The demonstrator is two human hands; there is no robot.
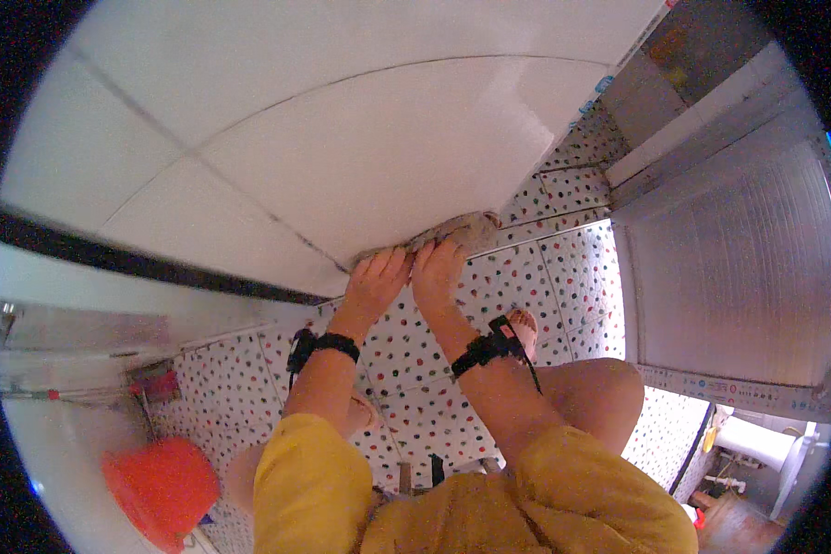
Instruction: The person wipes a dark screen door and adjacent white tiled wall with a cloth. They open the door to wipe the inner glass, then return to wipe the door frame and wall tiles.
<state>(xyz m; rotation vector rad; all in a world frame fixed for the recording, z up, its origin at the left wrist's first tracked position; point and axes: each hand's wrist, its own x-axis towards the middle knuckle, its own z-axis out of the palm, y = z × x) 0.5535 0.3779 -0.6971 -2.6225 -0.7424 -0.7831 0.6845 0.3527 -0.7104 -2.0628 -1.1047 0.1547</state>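
Note:
A greyish-brown cloth [467, 232] lies pressed along the bottom edge of a white tiled wall [388, 152], where it meets the dotted floor tiles [415, 367]. My right hand [440, 273] rests on the cloth's middle, fingers bent over it. Beside it, my left hand [379, 277] has its fingertips on the cloth's left end, and the two hands nearly touch. The cloth's right end sticks out past my right hand. The undersides of my fingers are hidden. Each wrist wears a black strap with a small device.
A red bucket [159, 492] stands at the lower left, with a dark red object [159, 384] behind it. A ribbed, translucent door panel [727, 263] is on the right. A white pedestal basin [769, 443] and pipes show at the lower right. My sandalled foot [523, 329] is near my right wrist.

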